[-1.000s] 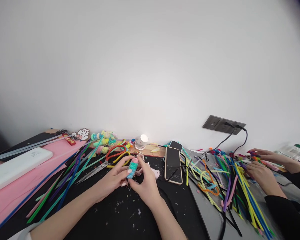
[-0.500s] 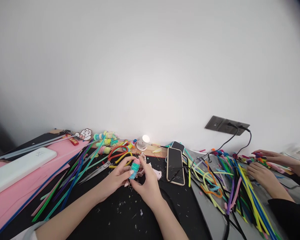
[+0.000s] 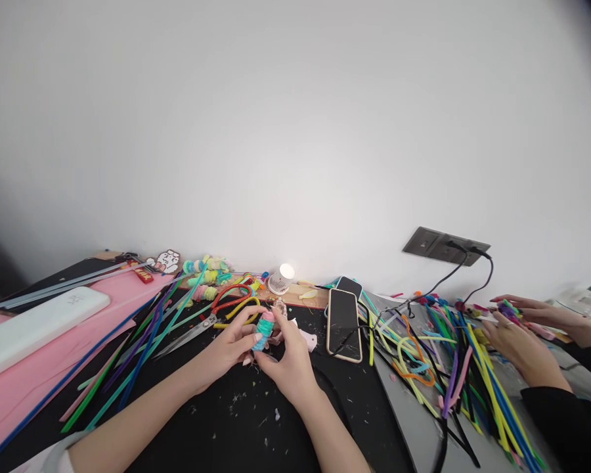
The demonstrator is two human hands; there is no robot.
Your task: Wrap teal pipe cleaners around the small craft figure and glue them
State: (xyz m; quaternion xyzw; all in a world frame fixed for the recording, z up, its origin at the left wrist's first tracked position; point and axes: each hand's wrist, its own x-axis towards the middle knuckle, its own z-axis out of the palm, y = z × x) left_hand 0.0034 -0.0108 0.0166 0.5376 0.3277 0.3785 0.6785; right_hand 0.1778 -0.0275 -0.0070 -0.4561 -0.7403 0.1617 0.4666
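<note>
A small roll of coiled pipe cleaner [image 3: 264, 330], banded pink, green and blue, stands nearly upright between my two hands. My left hand [image 3: 235, 343] pinches it from the left, thumb across its lower blue part. From the right, my right hand [image 3: 289, 355] closes its fingers and thumb around the other side. Some of the fingertips are hidden behind the roll. Close behind my left hand lie red-handled scissors [image 3: 207, 323] and a bent yellow pipe cleaner [image 3: 246, 309]. A pale pink object [image 3: 308, 339] lies just behind my right hand, partly covered.
A paper cup [image 3: 281, 279] stands by the wall, and two phones [image 3: 344, 325] lie to its right. Pipe cleaners [image 3: 138, 368] spread at left beside a long white box [image 3: 39, 328]. More coiled rolls [image 3: 204, 276] sit behind. At right, a co-worker's hands [image 3: 519, 348] handle colourful pieces.
My hands keep their hold on the roll, barely moving. The co-worker's hands have shifted, and a purple and green piece now shows between them. The whole view has moved slightly.
</note>
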